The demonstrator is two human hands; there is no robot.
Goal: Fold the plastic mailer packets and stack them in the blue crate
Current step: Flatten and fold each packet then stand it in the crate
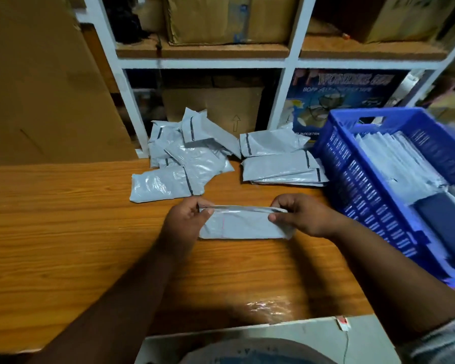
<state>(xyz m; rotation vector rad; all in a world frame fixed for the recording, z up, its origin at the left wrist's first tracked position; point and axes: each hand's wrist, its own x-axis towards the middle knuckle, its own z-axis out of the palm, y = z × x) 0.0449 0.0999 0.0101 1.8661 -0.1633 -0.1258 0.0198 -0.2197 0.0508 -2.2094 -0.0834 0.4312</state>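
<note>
Mailer packet (243,224) lies on the table (63,219), its top edge pinched at both ends by left hand (184,219) and right hand (300,215), probably to fold it flat; blue crate (365,179) waits near right.

My left arm (132,285): was bare from wrist to frame edge.
My right arm (378,269): was bare up to a pale grey, creased sleeve (441,340).
</note>
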